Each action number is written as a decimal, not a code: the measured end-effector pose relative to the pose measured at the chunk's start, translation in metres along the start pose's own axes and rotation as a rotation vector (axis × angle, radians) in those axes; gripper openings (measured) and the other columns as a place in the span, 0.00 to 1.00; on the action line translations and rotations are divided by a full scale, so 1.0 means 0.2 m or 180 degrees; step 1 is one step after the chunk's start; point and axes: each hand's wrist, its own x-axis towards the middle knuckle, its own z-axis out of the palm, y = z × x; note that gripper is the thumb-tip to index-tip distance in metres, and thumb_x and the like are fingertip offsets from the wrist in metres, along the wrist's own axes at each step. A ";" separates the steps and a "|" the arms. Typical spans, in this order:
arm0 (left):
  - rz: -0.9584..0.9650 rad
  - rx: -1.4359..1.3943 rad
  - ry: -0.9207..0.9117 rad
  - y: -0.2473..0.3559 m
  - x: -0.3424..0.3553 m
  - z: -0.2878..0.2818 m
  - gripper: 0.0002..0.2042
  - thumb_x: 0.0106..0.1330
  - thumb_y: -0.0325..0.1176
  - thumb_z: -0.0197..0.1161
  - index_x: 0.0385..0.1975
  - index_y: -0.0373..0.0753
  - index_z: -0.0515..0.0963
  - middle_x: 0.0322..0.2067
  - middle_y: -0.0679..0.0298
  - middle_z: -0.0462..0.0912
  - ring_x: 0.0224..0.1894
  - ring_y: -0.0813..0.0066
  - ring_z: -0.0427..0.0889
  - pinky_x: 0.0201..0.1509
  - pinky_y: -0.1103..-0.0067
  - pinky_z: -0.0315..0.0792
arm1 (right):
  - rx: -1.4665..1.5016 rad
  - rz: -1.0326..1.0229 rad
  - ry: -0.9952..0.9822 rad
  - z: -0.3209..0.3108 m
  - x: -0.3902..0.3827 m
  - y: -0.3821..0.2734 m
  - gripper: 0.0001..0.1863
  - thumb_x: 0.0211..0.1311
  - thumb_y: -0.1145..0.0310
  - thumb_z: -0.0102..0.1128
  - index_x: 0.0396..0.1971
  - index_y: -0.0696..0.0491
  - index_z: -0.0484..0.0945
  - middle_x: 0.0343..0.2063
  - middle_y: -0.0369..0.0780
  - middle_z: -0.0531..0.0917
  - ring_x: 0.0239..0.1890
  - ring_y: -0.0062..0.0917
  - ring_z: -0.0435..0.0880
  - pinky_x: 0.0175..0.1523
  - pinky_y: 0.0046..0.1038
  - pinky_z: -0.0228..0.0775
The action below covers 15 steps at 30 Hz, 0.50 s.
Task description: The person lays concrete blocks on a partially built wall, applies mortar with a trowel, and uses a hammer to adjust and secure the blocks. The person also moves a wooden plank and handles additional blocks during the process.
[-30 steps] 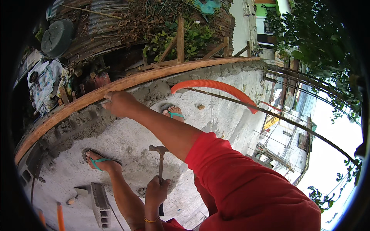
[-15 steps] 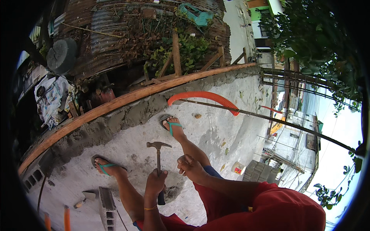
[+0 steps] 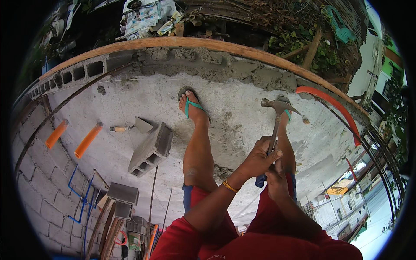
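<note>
My left hand [image 3: 255, 161], with a yellow band at its wrist, is closed round the handle of a claw hammer [image 3: 274, 121]. The hammer stands head up, its claw toward the right, and its dark blue grip end shows below the hand. My right hand [image 3: 276, 181] is close against the left one, just beside the grip. Its fingers are curled, and what lies in them, if anything, is hidden. Both hands are in front of my legs, above the concrete floor. My right foot in a green-strapped flip-flop [image 3: 286, 113] is partly behind the hammer head.
A long wooden board [image 3: 208, 44] runs along a line of fresh mortar [image 3: 247, 71] ahead. A hollow block [image 3: 155, 149] and a trowel [image 3: 141, 125] lie on the floor to the left, beyond them orange pipes [image 3: 88, 141]. An orange corrugated hose [image 3: 333, 104] curves at the right.
My view has swung left, bringing the block, trowel and orange pipes further into sight. My right hand, apart from the hammer before, has come up against my left hand at the handle.
</note>
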 end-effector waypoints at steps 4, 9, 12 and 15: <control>-0.0606 -0.0889 -0.0634 0.00 -0.13 -0.05 0.19 0.76 0.50 0.63 0.47 0.39 0.75 0.44 0.66 0.76 0.48 0.79 0.76 0.57 0.75 0.73 | -0.0114 -0.0471 0.0286 0.17 -0.12 -0.03 0.21 0.69 0.69 0.54 0.61 0.53 0.71 0.34 0.40 0.78 0.33 0.22 0.80 0.36 0.28 0.72; -0.0850 -0.0714 -0.0953 -0.11 -0.25 -0.03 0.25 0.78 0.54 0.58 0.59 0.37 0.73 0.52 0.61 0.78 0.57 0.72 0.77 0.63 0.72 0.72 | 0.1021 0.0968 0.0299 0.14 -0.22 -0.11 0.14 0.71 0.66 0.55 0.53 0.52 0.73 0.24 0.36 0.74 0.19 0.20 0.74 0.24 0.25 0.66; -0.0674 -0.0524 -0.0645 -0.22 -0.31 0.02 0.32 0.78 0.58 0.54 0.67 0.35 0.69 0.55 0.54 0.77 0.61 0.65 0.75 0.68 0.70 0.68 | 0.0667 0.1273 -0.0034 -0.06 -0.20 -0.11 0.09 0.73 0.63 0.55 0.46 0.49 0.73 0.22 0.34 0.75 0.17 0.19 0.73 0.21 0.24 0.66; -0.0564 0.0003 0.0485 -0.30 -0.37 0.06 0.26 0.73 0.47 0.67 0.62 0.35 0.72 0.47 0.54 0.77 0.50 0.64 0.80 0.57 0.70 0.74 | 0.0150 0.1161 -0.0257 -0.29 -0.19 -0.01 0.10 0.73 0.62 0.57 0.46 0.51 0.73 0.21 0.34 0.74 0.15 0.18 0.72 0.20 0.24 0.65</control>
